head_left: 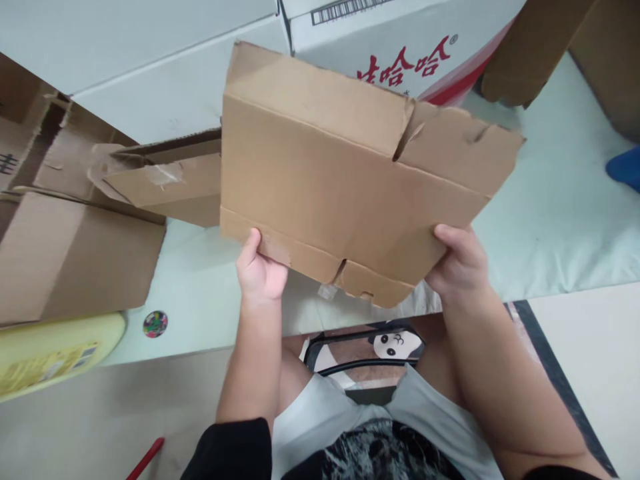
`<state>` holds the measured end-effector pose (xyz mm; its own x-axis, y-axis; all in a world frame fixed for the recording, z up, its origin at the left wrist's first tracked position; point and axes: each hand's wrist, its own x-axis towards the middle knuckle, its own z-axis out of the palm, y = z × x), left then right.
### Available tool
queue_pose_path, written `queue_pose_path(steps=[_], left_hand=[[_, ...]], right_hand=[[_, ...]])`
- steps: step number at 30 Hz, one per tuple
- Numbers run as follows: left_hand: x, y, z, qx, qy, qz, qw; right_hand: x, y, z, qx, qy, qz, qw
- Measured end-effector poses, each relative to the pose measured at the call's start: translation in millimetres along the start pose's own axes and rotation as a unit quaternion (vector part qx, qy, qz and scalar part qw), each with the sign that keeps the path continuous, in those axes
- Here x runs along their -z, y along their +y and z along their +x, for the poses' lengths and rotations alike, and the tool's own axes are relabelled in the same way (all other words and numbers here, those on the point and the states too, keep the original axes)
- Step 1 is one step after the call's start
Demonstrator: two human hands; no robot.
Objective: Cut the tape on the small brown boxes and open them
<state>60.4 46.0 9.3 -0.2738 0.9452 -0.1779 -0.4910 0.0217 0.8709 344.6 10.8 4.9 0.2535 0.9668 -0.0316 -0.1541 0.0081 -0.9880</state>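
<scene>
A flattened brown cardboard box (320,180) is held up in front of me, tilted, with creases and slotted flaps along its far and near edges. My left hand (260,270) grips its near left edge, thumb on top and fingers underneath. On the right, my right hand (460,260) pinches the near right edge with the thumb on the face; its other fingers are mostly hidden below the cardboard. A bit of clear tape (327,291) hangs under the near edge.
White cartons (190,73) with red lettering stand behind on a pale green cloth (565,227). Open cardboard boxes (95,247) and a yellow bottle (65,353) are at the left. A round sticker (155,324) lies near the cloth's edge. A blue object (625,169) sits far right.
</scene>
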Motion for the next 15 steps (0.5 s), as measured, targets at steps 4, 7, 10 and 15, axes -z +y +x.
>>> queue_pose_path(steps=[4,7,10,15], left_hand=[[11.3,-2.2,8.9,-0.024,-0.010,0.006,1.000],[9.6,3.0,7.2,-0.047,-0.012,-0.002,0.999],[5.8,8.2,3.4,-0.003,-0.018,-0.037,0.999],[0.2,15.2,0.1,0.075,-0.030,-0.095,0.992]], right_hand=[[9.3,0.4,-11.9,-0.062,-0.145,-0.086,0.984],[9.3,-2.7,-13.3,-0.071,-0.093,-0.079,0.990],[7.5,-10.6,-5.6,0.006,0.078,0.012,0.997],[13.0,-19.3,11.6,0.137,0.218,0.071,0.964]])
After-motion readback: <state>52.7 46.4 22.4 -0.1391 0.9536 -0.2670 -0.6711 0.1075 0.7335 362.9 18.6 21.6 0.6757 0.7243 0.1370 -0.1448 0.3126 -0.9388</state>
